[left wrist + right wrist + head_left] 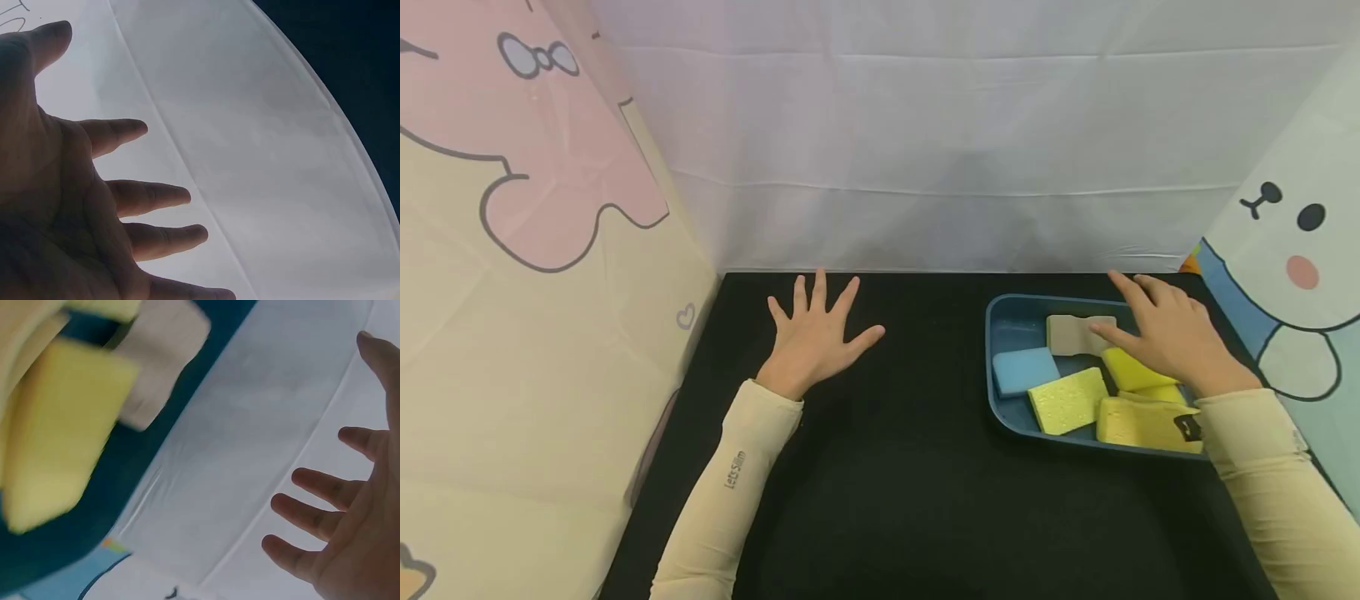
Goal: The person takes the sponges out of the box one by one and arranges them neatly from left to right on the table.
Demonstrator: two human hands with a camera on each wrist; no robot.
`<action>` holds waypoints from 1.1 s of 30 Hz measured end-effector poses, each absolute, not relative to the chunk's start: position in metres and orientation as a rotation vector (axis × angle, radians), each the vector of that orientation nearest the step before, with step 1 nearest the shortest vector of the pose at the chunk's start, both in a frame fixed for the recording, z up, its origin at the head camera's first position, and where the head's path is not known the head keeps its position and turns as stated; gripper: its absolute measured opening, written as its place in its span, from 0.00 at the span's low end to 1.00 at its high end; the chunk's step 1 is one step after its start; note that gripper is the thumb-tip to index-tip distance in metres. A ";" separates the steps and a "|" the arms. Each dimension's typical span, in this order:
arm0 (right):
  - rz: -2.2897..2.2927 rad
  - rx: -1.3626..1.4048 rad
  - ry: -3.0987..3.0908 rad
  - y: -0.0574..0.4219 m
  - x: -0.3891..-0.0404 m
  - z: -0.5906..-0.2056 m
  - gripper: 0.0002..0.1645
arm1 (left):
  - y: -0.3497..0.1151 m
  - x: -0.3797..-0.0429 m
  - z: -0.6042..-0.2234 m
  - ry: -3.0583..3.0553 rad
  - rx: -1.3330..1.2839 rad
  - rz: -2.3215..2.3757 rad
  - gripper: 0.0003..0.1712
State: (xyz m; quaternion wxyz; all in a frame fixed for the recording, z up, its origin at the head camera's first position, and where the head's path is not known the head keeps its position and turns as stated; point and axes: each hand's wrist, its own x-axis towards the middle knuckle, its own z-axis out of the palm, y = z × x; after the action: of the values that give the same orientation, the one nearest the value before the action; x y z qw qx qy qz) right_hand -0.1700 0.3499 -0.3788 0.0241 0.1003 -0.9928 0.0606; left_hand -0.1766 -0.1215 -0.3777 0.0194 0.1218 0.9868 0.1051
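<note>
My left hand [808, 343] is spread wide over the black table, palm down, holding nothing. In the left wrist view its fingers [156, 190] are straight and apart. Over the right part of a blue tray [991, 358] is my right hand [1176, 337], fingers extended and holding nothing. Inside the tray are a light blue sponge [1025, 372], a grey-beige sponge [1078, 335] and several yellow sponges [1069, 402]. One yellow sponge [1142, 423] at the near right has a dark mark and is partly covered by my right sleeve.
The black table [895, 500] ends at a white cloth wall [925, 167] at the back. A printed cloth with a pink figure [565, 175] stands at the left, and one with a white bear figure [1292, 242] at the right, close beside the tray.
</note>
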 end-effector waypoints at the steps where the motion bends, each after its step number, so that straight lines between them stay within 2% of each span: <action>1: 0.188 0.287 -3.074 0.357 -0.169 -0.379 0.56 | -0.122 -0.177 -0.378 3.060 0.377 0.327 0.53; 11: 0.275 0.166 -3.106 0.416 -0.174 -0.385 0.52 | -0.127 -0.173 -0.379 3.040 0.353 0.353 0.52; 22: 0.483 0.101 -3.155 0.454 -0.180 -0.409 0.48 | -0.127 -0.169 -0.379 3.020 0.344 0.334 0.50; 27: 0.493 0.075 -3.182 0.474 -0.177 -0.420 0.49 | -0.126 -0.167 -0.383 3.002 0.342 0.353 0.50; 33: 0.473 0.078 -3.233 0.489 -0.176 -0.433 0.45 | -0.125 -0.166 -0.386 3.007 0.354 0.342 0.49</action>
State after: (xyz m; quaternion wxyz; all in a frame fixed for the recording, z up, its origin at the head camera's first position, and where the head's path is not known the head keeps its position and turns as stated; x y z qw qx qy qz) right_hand -0.1761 0.4887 -0.4329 -0.0634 0.0238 -0.9872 0.1446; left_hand -0.1655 -0.1249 -0.3861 0.0471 0.1160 0.9858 0.1122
